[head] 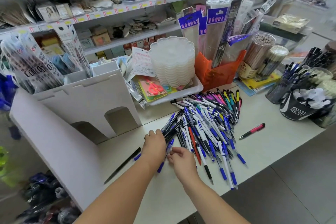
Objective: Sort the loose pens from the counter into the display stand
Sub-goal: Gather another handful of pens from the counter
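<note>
A big heap of loose pens (pixel 205 125), mostly blue and white with some coloured ones at the back, lies on the white counter (pixel 272 143). My left hand (pixel 154 143) grips a small bunch of dark and blue pens (pixel 170 131) at the heap's left edge. Just right of it, my right hand (pixel 180 160) hovers over the counter with its fingers loosely curled, holding nothing that I can see. The white display stand (pixel 85 103) rises at the left with arched openings. A black pen (pixel 123 165) lies alone near the stand, and a red and black pen (pixel 251 131) lies to the right.
A white tray (pixel 196 87) with a stack of clear dishes, an orange holder (pixel 218 72) and tubs of pencils stand behind the heap. Cups full of pens (pixel 289 85) crowd the right end. Shelves of stock fill the back wall. The counter's front edge runs near my forearms.
</note>
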